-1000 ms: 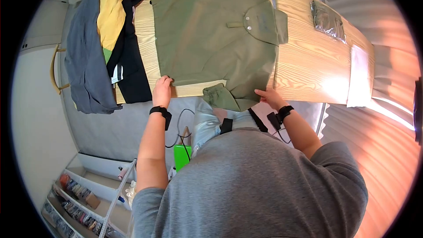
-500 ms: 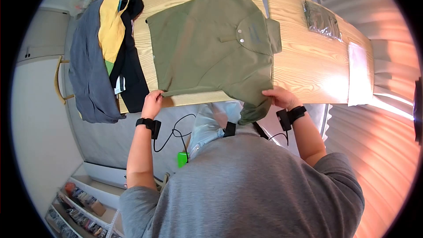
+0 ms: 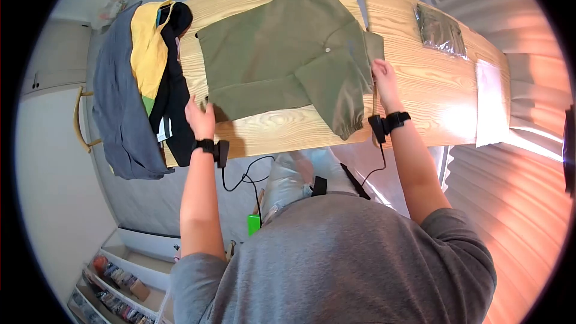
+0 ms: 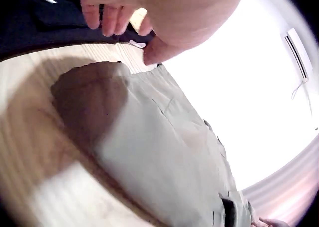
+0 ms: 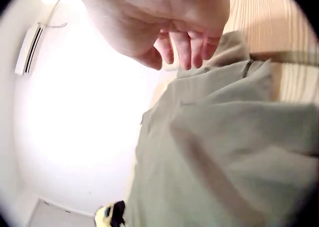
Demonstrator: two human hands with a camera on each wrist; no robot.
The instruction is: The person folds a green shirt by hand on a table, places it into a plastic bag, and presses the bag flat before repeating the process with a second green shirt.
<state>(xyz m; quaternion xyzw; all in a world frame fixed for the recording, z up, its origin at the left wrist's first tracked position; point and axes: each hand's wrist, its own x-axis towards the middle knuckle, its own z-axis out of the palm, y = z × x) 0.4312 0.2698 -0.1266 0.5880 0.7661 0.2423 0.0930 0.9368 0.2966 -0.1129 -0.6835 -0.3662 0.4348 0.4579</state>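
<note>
An olive-green jacket [image 3: 252,54] lies spread on the wooden table, its near side folded inward over the body. The near sleeve [image 3: 339,102] slants across the front, its gathered cuff toward the person. My left hand [image 3: 201,120] hovers beside the hem corner with fingers apart; in the left wrist view that hand [image 4: 169,12] holds nothing. Close to the collar [image 3: 375,48] is my right hand [image 3: 386,84]. The right wrist view shows this hand [image 5: 174,17] with fingers hanging loosely over the cloth, none gripped between them.
Grey, yellow and black clothes [image 3: 147,54] lie over the table's left end. On the right tabletop [image 3: 414,96] are a plastic-wrapped dark garment [image 3: 441,31] and a white packet [image 3: 492,102]. A gap separates the two tabletops. Black cables [image 3: 246,180] hang below the table edge.
The jacket's near side and sleeve, which hung over the front edge, now lie folded on the body. Both hands have let go; the right has moved up toward the collar.
</note>
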